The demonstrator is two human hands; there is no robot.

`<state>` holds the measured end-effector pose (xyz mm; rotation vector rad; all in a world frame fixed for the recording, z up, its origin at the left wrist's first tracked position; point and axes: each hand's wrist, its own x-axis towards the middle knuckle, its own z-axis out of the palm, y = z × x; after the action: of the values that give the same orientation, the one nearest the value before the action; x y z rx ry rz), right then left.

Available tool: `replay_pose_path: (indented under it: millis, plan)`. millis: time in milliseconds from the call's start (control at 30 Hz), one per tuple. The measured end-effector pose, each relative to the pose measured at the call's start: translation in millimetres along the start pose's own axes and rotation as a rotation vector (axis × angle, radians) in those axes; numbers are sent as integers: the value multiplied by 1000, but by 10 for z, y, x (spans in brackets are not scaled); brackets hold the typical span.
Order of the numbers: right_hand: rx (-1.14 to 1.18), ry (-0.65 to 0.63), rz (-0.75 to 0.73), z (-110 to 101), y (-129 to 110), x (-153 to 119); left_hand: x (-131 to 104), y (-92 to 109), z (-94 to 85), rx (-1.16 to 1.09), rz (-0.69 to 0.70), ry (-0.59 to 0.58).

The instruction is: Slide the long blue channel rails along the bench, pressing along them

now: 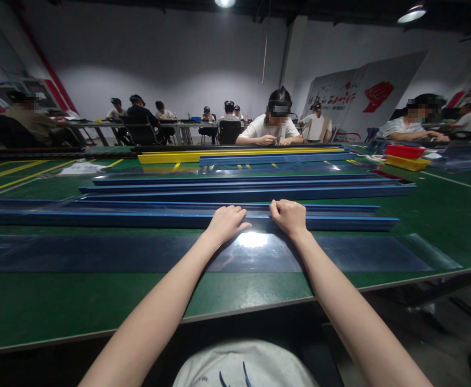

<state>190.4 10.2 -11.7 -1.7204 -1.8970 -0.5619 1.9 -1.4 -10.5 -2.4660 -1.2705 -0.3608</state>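
Observation:
A long blue U-shaped channel (348,223) lies lengthwise across the table in front of me. My left hand (227,222) rests on its near wall, fingers curled over the edge and thumb stretched to the right. A short way to the right, my right hand (290,216) is closed on the same channel, fingertips hidden inside it. On my side of the channel a clear plastic sleeve (138,252) lies flat, shining brightly below my hands.
More blue channels (251,191) lie parallel beyond, then a yellow channel (166,157). Red and yellow bins (406,157) sit at the right. Across the green table (239,293) a co-worker (273,126) sits; other people work farther back. The table's front edge runs close to me.

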Motion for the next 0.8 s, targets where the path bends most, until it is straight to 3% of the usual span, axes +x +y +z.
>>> replay_pose_path:
  millis: [800]
  plan:
    - [-2, -8, 21, 20, 11, 6, 2, 9, -23, -5, -7, -23]
